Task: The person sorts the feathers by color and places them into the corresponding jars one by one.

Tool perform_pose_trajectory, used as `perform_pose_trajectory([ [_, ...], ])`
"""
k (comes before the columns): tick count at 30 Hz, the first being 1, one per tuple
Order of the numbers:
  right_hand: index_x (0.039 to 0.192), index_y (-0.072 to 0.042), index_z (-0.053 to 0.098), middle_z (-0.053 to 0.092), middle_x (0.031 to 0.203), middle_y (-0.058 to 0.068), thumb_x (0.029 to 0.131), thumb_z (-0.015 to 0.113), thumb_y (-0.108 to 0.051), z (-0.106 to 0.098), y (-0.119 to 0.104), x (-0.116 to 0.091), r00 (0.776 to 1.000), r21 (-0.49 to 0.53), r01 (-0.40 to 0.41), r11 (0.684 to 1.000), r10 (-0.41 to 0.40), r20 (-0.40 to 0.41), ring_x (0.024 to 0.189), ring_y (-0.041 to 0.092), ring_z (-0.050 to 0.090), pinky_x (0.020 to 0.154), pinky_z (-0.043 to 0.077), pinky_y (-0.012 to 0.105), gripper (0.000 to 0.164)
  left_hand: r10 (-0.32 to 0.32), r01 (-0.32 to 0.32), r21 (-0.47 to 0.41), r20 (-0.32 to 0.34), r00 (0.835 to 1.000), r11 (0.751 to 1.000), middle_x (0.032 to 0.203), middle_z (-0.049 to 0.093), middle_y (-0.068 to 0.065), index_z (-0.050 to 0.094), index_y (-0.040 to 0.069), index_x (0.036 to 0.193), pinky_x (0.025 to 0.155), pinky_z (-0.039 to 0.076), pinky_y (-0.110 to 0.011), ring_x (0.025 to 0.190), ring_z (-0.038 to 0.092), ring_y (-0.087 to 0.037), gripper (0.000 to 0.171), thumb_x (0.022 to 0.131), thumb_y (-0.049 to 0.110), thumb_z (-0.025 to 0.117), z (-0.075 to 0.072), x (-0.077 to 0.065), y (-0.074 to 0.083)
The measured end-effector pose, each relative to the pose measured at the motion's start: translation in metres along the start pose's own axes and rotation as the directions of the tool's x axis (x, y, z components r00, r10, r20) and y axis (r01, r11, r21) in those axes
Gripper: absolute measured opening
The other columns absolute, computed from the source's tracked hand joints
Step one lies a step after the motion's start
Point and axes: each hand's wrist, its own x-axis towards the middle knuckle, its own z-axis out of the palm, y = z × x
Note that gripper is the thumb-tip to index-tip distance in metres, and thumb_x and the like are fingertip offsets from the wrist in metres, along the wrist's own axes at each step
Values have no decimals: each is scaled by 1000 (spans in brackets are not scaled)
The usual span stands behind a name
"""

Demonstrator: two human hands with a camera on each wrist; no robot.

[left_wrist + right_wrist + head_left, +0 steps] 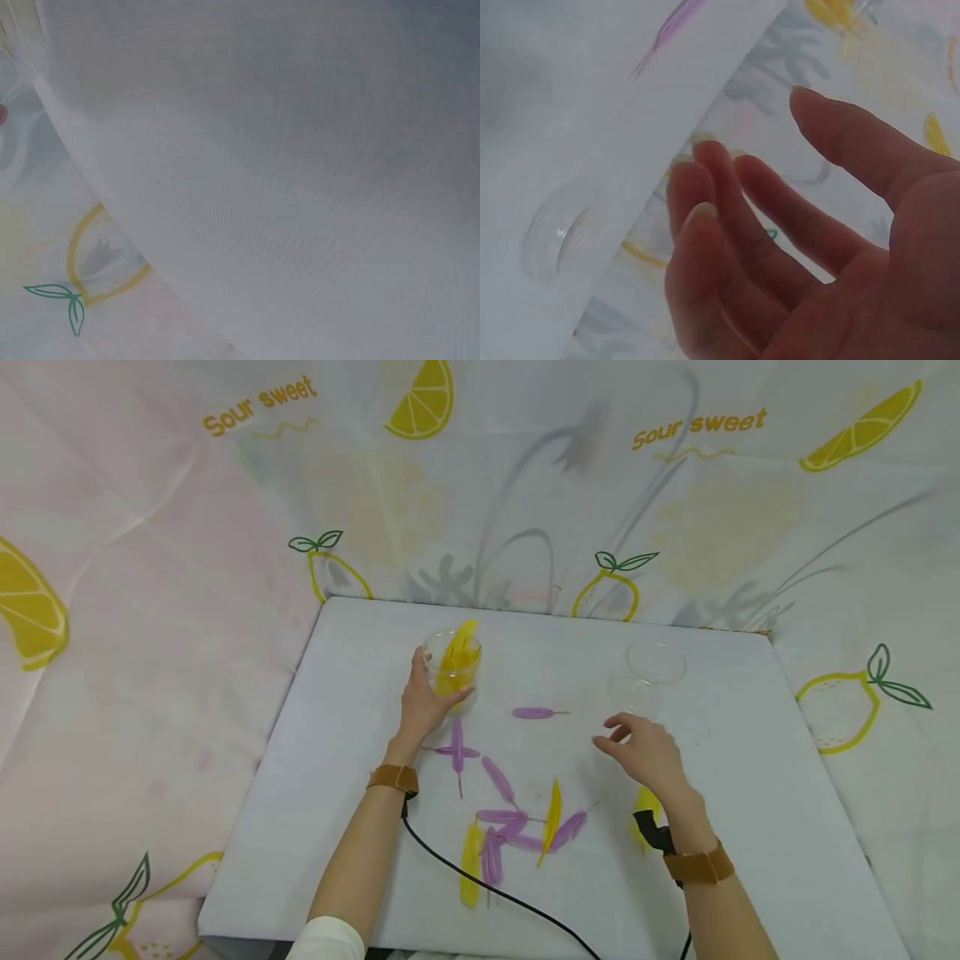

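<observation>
At the table's back left, my left hand (427,697) grips a clear plastic cup (442,639) with thumb and fingers on either side. Yellow feathers (459,662) stand in it, some rising above the rim. My right hand (647,752) is over the right half of the table, fingers loosely bent and nothing between them; the right wrist view shows the same bare hand (780,262). Beyond it lies another clear cup (656,662), seen too in the right wrist view. Between the hands is a purple feather (534,713).
Several purple feathers (498,779) lie across the table's middle and front. Loose yellow feathers (471,864) are among them, and another yellow feather (647,806) is partly hidden by the right wrist. A black cable (480,883) runs from the left wrist. A lemon-print cloth (510,485) hangs behind.
</observation>
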Motion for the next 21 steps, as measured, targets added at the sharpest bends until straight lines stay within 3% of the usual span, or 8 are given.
perform_pose_trajectory([
  [7, 129, 1, 58, 67, 113, 23, 91, 69, -40, -11, 34, -31, 983, -38, -183, 982, 184, 17, 85, 32, 63, 66, 51, 38, 57, -15, 15, 1, 9, 1000, 1000, 159, 34, -10, 14, 20, 157, 114, 33, -60, 142, 37, -41, 107, 79, 44, 83, 1, 0, 1],
  [21, 137, 6, 47, 58, 124, 32, 85, 73, -45, 7, 75, -47, 940, -73, -324, 943, 330, 89, 94, 42, 60, 69, 51, 46, 77, -17, 17, 0, 10, 1000, 1000, 160, 34, -10, 14, 20, 157, 113, 33, -61, 143, 36, -42, 107, 79, 45, 82, 1, -1, 1],
])
